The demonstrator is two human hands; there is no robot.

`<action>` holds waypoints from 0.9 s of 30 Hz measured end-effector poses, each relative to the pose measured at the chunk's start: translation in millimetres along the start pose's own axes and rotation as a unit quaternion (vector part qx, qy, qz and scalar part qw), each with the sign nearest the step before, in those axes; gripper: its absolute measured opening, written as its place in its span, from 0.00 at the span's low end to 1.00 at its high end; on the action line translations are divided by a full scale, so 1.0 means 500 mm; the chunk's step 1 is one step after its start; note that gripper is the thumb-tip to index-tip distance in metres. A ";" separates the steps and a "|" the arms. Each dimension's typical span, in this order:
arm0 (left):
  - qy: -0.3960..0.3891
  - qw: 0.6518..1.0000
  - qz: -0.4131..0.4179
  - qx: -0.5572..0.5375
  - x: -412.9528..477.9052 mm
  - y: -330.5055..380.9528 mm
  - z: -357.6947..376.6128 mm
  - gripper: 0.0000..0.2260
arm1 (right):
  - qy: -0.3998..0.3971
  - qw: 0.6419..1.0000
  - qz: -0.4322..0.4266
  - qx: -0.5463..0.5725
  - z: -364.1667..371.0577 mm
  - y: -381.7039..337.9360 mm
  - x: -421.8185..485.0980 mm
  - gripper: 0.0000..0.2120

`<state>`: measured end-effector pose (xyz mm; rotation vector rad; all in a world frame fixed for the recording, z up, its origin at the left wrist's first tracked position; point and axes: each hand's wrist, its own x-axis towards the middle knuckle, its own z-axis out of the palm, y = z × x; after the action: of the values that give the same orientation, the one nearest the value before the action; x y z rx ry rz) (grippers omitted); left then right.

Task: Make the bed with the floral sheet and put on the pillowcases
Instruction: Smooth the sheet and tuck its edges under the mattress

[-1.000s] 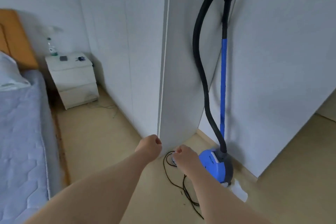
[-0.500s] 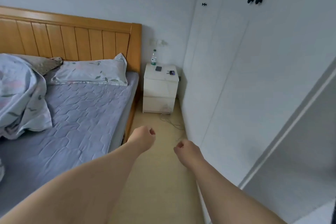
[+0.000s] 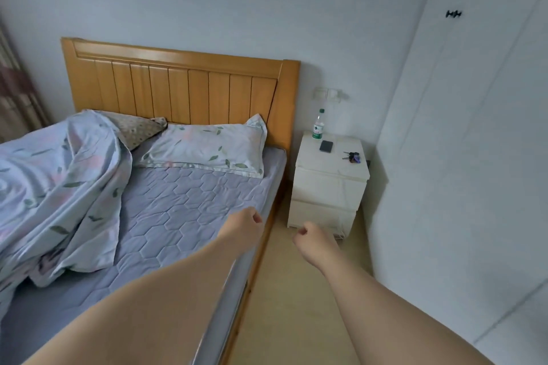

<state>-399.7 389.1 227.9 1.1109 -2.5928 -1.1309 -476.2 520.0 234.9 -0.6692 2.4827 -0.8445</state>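
The floral sheet [image 3: 56, 187] lies bunched in a heap on the left half of the bed, over the bare grey quilted mattress [image 3: 184, 210]. A pillow in a floral pillowcase [image 3: 207, 149] rests against the wooden headboard [image 3: 184, 89]. A second pillow [image 3: 139, 127], brownish and patterned, pokes out from under the sheet. My left hand [image 3: 244, 224] is held out over the mattress's right edge, fingers curled into a fist, holding nothing. My right hand [image 3: 311, 238] is a fist too, over the floor beside the bed, also holding nothing.
A white nightstand [image 3: 326, 187] stands right of the bed with a bottle [image 3: 318, 124], a dark phone [image 3: 326, 146] and keys [image 3: 351, 156] on top. White wardrobe doors [image 3: 462, 127] line the right side, leaving a narrow strip of floor [image 3: 290, 305].
My view has swung left from the vacuum cleaner and wardrobe to the bed. Both hands stay clenched in front of me, now slightly farther apart.
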 end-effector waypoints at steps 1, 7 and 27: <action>0.012 1.000 -0.008 -0.004 0.046 0.004 -0.002 0.06 | -0.004 1.000 -0.010 -0.001 -0.006 -0.011 0.054 0.10; 0.067 0.991 -0.094 -0.065 0.298 0.019 -0.030 0.06 | -0.063 0.995 -0.064 -0.035 -0.026 -0.093 0.370 0.06; 0.192 0.920 -0.322 -0.116 0.758 -0.319 -0.309 0.09 | -0.277 0.930 -0.189 -0.149 0.331 -0.546 0.892 0.05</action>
<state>-527.2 -26.1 162.0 1.9593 -1.7781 -1.1228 -658.2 5.0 186.2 -1.3198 1.9973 -0.3201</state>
